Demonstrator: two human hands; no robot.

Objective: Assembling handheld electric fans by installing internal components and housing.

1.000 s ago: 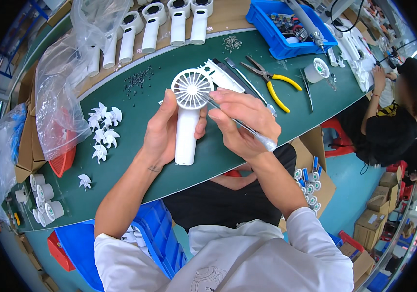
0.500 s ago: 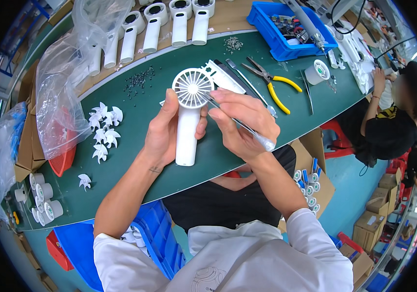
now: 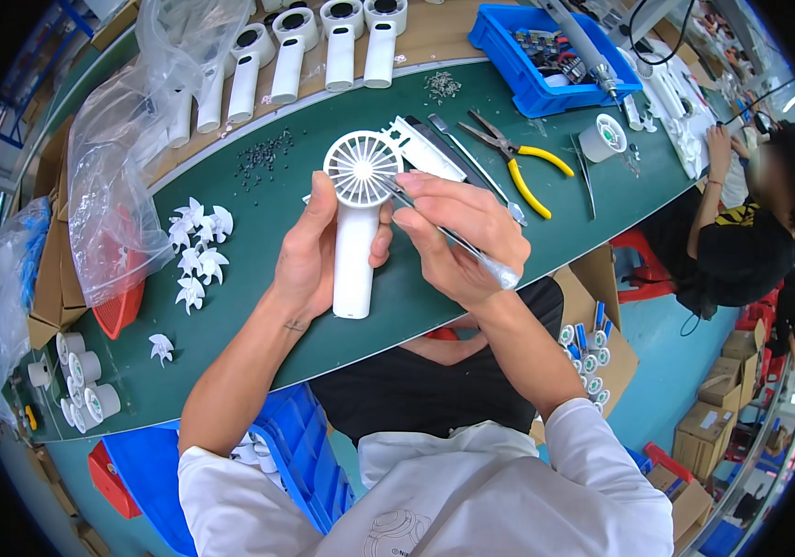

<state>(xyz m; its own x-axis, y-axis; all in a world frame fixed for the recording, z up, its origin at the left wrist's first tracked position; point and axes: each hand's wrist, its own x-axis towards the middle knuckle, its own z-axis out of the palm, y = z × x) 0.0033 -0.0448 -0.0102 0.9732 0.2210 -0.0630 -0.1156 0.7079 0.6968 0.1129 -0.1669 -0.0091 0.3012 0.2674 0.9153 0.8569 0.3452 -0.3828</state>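
Observation:
My left hand (image 3: 312,243) is wrapped round the white handle of a handheld fan (image 3: 354,265), its thumb along the side of the head. The fan stands roughly upright, its round spoked grille (image 3: 363,169) facing up at me. Between the thumb and fingers of my right hand (image 3: 467,227) is a slim metal tool (image 3: 458,239) with a pale, translucent rear end. Its tip meets the lower right rim of the grille; the exact kind of tool is unclear. Behind the fan lie a white shell part (image 3: 425,153) and a flat-tipped metal bar (image 3: 472,160).
Yellow-handled pliers (image 3: 532,172), tweezers (image 3: 585,176) and a white cup-shaped part (image 3: 603,138) lie to the right. White fan blades (image 3: 199,243) and small black pieces (image 3: 266,156) are on the left. A blue bin (image 3: 546,70) stands behind; a co-worker (image 3: 750,223) sits at far right.
The fan and both hands have shifted very slightly left. My grip on the fan and the tool is the same, with the tip still at the grille's rim.

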